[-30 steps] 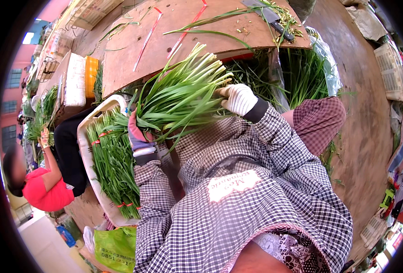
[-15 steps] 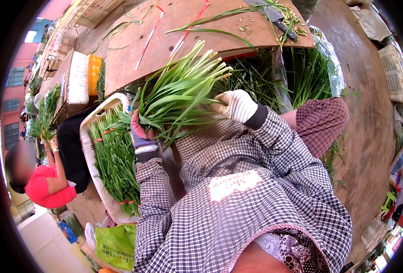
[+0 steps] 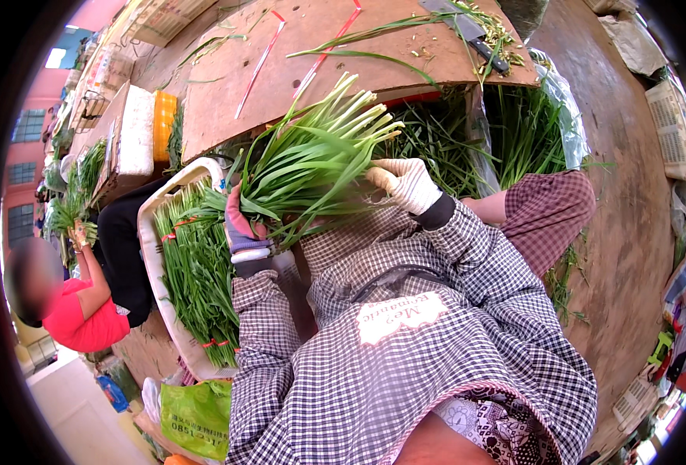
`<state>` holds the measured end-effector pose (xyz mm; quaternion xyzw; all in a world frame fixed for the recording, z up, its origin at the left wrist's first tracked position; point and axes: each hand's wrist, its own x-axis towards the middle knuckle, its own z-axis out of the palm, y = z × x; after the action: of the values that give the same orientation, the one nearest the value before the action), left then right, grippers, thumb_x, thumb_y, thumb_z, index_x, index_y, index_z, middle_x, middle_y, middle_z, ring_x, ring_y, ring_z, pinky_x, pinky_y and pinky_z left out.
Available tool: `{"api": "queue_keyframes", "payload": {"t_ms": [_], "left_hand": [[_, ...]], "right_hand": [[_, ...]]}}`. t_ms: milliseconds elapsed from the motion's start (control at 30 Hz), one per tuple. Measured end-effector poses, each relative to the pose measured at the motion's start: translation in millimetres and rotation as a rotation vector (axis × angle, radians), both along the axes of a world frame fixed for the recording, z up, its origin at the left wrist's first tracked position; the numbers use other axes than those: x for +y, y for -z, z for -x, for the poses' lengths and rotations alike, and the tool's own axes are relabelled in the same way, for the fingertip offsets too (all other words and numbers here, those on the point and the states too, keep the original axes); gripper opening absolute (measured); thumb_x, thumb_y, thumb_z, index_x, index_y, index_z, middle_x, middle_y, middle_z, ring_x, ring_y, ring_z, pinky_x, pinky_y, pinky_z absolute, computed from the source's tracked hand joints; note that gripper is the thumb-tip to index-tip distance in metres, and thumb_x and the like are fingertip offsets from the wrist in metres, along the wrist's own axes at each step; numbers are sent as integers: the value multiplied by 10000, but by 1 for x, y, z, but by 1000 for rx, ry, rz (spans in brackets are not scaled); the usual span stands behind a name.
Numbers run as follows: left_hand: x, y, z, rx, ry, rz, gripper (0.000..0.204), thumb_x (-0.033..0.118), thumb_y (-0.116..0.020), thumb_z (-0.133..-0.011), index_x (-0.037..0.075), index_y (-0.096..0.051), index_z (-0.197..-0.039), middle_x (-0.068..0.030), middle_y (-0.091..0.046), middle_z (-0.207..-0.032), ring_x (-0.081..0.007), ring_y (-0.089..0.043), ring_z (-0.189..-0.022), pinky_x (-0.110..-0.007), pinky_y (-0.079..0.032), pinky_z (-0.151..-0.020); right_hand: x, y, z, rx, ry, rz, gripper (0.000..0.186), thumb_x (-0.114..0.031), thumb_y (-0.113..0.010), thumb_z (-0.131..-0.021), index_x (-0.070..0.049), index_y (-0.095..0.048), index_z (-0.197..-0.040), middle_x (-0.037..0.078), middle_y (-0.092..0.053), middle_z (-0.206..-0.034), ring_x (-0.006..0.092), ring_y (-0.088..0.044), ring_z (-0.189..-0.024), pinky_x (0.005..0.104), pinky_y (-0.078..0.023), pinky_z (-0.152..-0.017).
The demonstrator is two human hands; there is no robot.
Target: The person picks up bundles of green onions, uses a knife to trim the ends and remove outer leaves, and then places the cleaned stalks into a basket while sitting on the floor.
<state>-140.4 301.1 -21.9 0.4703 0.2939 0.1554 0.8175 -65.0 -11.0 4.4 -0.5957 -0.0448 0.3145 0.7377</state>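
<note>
A loose bunch of garlic chives (image 3: 312, 159), long flat green leaves with pale stem ends pointing up and right, is held above my lap. My left hand (image 3: 244, 226), in a pink and purple glove, is wrapped round the leaf side of the bunch. At the bunch's right edge, my right hand (image 3: 409, 184), in a white knit glove, has its fingers pinched together on some leaves; the fingertips are partly hidden. Left of my left arm, a white tub (image 3: 157, 275) holds tied chive bundles (image 3: 199, 271) with red bands.
Ahead is a wooden board (image 3: 250, 70) bearing red ties (image 3: 261, 63), a cleaver (image 3: 474, 35) and trimmings. Under its right end, clear plastic (image 3: 563, 108) lines a heap of chives (image 3: 521, 128). A green bag (image 3: 196, 418) lies lower left. A co-worker (image 3: 87, 310) in red sits at left.
My right hand has shifted slightly right and down along the bunch. The bunch has tipped a little to the right, while my left hand keeps its hold.
</note>
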Motion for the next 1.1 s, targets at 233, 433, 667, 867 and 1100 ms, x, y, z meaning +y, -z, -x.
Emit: {"api": "queue_keyframes", "payload": {"t_ms": [233, 433, 667, 867, 1100], "left_hand": [[15, 23, 6, -27, 4, 71, 291, 177, -442, -944, 24, -576, -1152, -115, -630, -1119, -219, -627, -978, -353, -530, -860], [1, 19, 13, -123, 17, -380, 275, 177, -467, -930, 13, -603, -1103, -116, -650, -1066, -222, -640, -936, -352, -537, -836], [9, 7, 6, 2, -53, -37, 303, 235, -490, -917, 15, -621, -1078, -116, -651, -1059, -215, -639, -940, -352, -534, -828], [-6, -9, 6, -110, 112, -274, 297, 208, -487, -911, 32, -597, -1125, -112, -641, -1085, -221, -630, -968, -360, -516, -867], [19, 23, 14, -160, 87, -352, 308, 128, -442, -934, 22, -547, -1204, -98, -611, -1153, -194, -598, -1021, -334, -490, -903]], "right_hand": [[-27, 7, -3, -134, 202, -26, 257, -162, -578, -894, 61, -653, -998, 130, -685, -847, 177, -667, -684, 257, -542, -596], [-146, 50, -37, -180, 432, 306, 285, -239, -576, -909, 16, -659, -1007, 77, -666, -780, 118, -611, -643, 240, -476, -563], [-102, 17, -23, -434, 87, 683, 407, -312, -664, -782, -21, -652, -1066, 149, -687, -869, 211, -667, -719, 312, -521, -664], [2, -9, -9, -118, 13, 67, 298, -226, -559, -910, 47, -655, -983, 98, -679, -782, 93, -565, -515, 230, -473, -499], [17, -5, -15, -12, 159, 84, 202, -153, -650, -832, 18, -687, -931, 50, -670, -714, 40, -502, -495, 182, -400, -453]]}}
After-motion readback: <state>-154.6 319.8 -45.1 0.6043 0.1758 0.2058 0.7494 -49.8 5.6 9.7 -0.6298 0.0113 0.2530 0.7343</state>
